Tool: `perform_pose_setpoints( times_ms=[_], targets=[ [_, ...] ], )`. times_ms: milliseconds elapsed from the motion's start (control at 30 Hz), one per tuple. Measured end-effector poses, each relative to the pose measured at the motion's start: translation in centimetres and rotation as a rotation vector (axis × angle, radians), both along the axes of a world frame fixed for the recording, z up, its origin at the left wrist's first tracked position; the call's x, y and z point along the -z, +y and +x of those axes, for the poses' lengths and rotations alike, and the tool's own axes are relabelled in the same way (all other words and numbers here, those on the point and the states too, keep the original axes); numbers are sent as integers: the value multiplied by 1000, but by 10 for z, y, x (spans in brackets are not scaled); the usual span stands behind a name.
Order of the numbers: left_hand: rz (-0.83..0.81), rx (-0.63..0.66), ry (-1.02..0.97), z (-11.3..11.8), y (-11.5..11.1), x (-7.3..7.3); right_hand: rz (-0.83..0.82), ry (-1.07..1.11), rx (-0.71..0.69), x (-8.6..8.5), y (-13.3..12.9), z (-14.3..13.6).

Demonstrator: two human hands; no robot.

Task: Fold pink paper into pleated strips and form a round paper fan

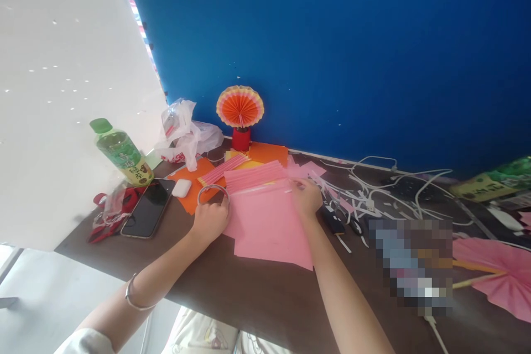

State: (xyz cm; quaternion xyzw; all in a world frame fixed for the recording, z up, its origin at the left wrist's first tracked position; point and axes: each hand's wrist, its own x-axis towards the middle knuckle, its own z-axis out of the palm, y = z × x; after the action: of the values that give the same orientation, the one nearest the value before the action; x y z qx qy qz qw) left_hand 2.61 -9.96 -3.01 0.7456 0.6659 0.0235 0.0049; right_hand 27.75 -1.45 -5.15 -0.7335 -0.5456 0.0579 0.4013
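Note:
My left hand (211, 217) is closed around a thin ring-shaped roll of tape (213, 187) at the left edge of the pink paper (269, 227). A pale, narrow strip of tape (259, 190) runs across the paper from the roll towards my right hand (307, 197). The fingers of that hand are pinched together at the strip's right end, over the paper's right side. Just behind the strip lies a pleated pink piece (255, 176). Another bundle of pleated pink paper (224, 168) rests to its left, on orange sheets (267, 152).
A folded orange fan (240, 107) stands on a red base (241, 139) by the blue wall. At left are a green bottle (124, 152), a phone (149, 208) and a plastic bag (186, 133). Scissors (355, 225), white cables (373, 185) and a pink fan (504, 274) lie right.

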Motion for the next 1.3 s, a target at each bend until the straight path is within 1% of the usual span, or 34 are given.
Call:
perform_pose_setpoints(
  times_ms=[133,233,400,733,1033,1100,1200,1267,1300],
  targets=[
    [-12,-4,-9,3,0,-1,-74,18,36,-3,7,-2],
    [-18,9,-13,5,1,2,-128,40,64,-4,13,-4],
    [4,16,16,10,3,7,-139,42,82,0,17,-5],
    [5,-20,13,10,4,10,-154,77,79,1,19,-5],
    [-11,-42,6,13,7,4,-183,101,85,-4,15,-7],
    [6,-54,-29,10,5,2,-142,54,88,-5,12,-10],
    [118,-99,-144,1,2,-1,58,-95,77,-9,5,-15],
    [237,-97,-313,-6,0,-4,205,-138,57,-14,3,-18],
    [282,-78,-435,-8,-1,-5,267,-126,47,-18,2,-18]
  ],
)
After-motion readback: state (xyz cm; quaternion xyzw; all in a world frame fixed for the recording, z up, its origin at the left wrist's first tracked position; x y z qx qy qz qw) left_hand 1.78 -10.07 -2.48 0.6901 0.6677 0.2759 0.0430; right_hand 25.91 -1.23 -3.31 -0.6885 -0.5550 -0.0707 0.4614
